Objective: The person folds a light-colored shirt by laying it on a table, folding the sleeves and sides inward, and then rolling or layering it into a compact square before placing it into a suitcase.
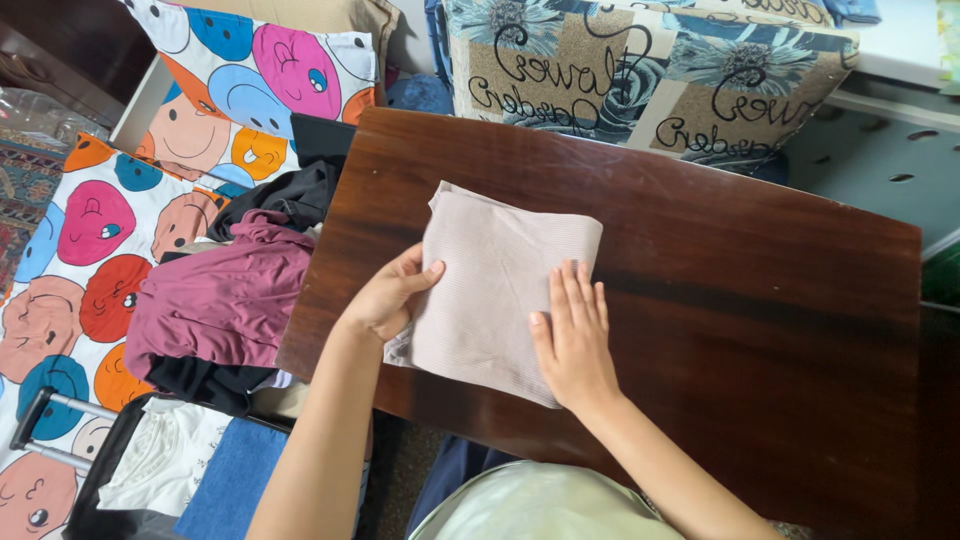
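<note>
A folded pale beige ribbed garment (pixel 495 275) lies flat on a dark polished wooden table (pixel 740 300). My left hand (pixel 388 297) grips the garment's left edge, thumb on top and fingers curled under the fabric. My right hand (pixel 575 340) rests flat on the garment's lower right part, fingers together and pointing away from me.
To the left of the table lies a heap of clothes: a maroon garment (pixel 220 300) over black ones (pixel 285 195), on a sheet with coloured smiling faces (pixel 80 250). An open suitcase (pixel 170 465) with white and blue clothes is lower left. A floral cushion (pixel 640 70) stands behind the table.
</note>
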